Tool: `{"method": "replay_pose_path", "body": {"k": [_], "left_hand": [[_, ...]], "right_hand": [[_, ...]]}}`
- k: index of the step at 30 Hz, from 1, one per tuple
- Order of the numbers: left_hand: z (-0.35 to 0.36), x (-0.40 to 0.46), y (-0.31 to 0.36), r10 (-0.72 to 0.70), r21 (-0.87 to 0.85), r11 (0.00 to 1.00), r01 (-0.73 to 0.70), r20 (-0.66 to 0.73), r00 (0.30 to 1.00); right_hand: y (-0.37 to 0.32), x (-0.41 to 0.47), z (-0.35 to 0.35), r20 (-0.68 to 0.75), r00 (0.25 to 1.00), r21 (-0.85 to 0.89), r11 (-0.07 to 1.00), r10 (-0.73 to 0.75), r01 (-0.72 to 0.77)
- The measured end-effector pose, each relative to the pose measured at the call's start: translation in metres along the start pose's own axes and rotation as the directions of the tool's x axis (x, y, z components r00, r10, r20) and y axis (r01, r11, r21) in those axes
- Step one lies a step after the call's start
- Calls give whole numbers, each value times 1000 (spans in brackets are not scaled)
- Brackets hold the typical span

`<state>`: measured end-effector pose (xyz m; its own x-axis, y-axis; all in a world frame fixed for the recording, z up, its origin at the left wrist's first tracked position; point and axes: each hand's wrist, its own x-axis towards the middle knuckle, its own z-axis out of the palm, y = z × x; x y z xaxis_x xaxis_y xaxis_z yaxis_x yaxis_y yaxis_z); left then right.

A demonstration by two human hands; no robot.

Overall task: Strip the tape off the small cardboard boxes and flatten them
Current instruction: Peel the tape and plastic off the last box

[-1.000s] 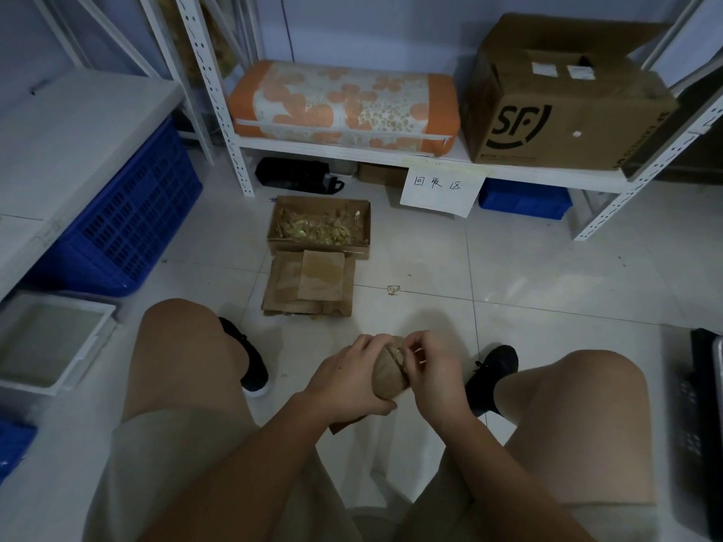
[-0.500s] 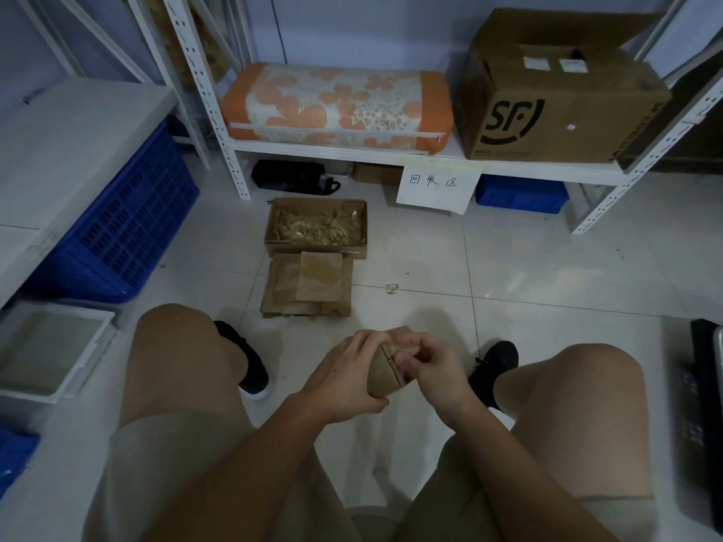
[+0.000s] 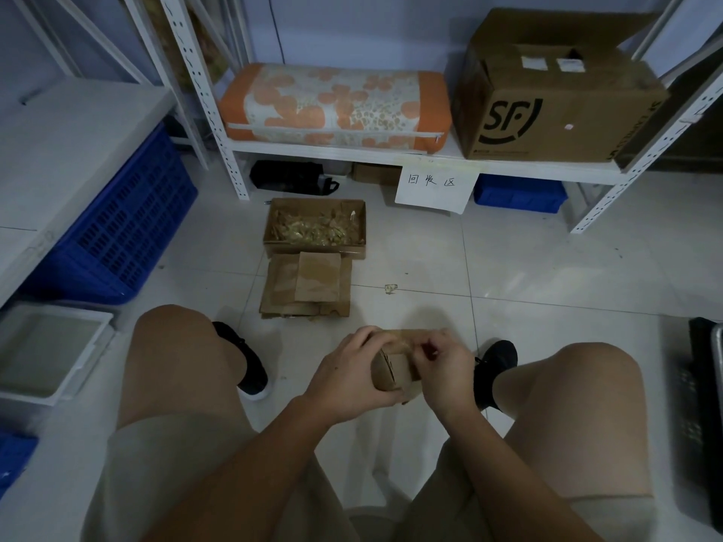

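A large cardboard box (image 3: 555,99) on the white shelf (image 3: 352,152) is showing a black "SF" logo on its front side. Two small white labels (image 3: 547,64) on its top are too blurred to read. A white paper sign (image 3: 434,187) hanging from the shelf edge is bearing the handwritten characters "回收区".

Seated person, viewed from above. The left hand (image 3: 348,375) grips a small cardboard box (image 3: 393,371) held between the knees; the right hand (image 3: 442,365) pinches at the box's upper edge with curled fingers. On the tiled floor (image 3: 547,267) ahead lies a stack of flattened cardboard (image 3: 307,285), touching an open box of crumpled tape scraps (image 3: 315,228) behind it. A white shelf (image 3: 352,152) carries an orange floral cushion (image 3: 332,105) and a large SF carton (image 3: 555,99); a blue crate (image 3: 125,224) stands at left.
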<state>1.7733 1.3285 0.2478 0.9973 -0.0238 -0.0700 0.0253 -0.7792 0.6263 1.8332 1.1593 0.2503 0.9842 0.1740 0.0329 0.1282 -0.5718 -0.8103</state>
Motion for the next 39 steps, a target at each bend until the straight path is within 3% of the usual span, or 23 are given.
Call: {"method": "replay_pose_path", "body": {"k": [4,6,10,12,14,24,29,31,34,37,39], "left_hand": [[0,-1,-3,-40,-9,999,40,-7,999],[1,-1,-6,-55,-1,998,55,-22,998],[2,1,-8,-63,-1,998,63,-63,996],[1,1,-9,-50,-1,999,51,-58,997],[2,1,-8,-33,-1,999,33,-55,998],[6,1,-7,33,100,995,-30,-22,999],[5,2,-4,70,60,996,-68,-36,997],[4,2,-3,83,41,996,-81,-45,996],[5,3,-3,77,38,996,-75,-43,996],[4,3,-6,71,46,997,-70,-34,997],[3,2,-8,65,52,997,-63,-37,997]], "right_hand": [[1,-2,4,154,954,-33,964,-257,265],[-1,-4,5,182,938,-2,954,-294,300],[-10,-5,3,194,972,210,973,-136,94],[-15,-5,1,195,980,391,919,-37,-43],[-16,-5,0,183,983,447,888,26,-107],[-3,-4,12,209,970,171,972,126,-164],[-7,2,-1,-69,958,117,956,277,-268],[-3,6,-6,-119,968,37,976,219,-216],[0,1,-5,-42,999,-83,996,27,-30],[-3,-8,3,61,992,-29,994,-108,110],[-4,-9,6,92,989,33,993,-115,112]]}}
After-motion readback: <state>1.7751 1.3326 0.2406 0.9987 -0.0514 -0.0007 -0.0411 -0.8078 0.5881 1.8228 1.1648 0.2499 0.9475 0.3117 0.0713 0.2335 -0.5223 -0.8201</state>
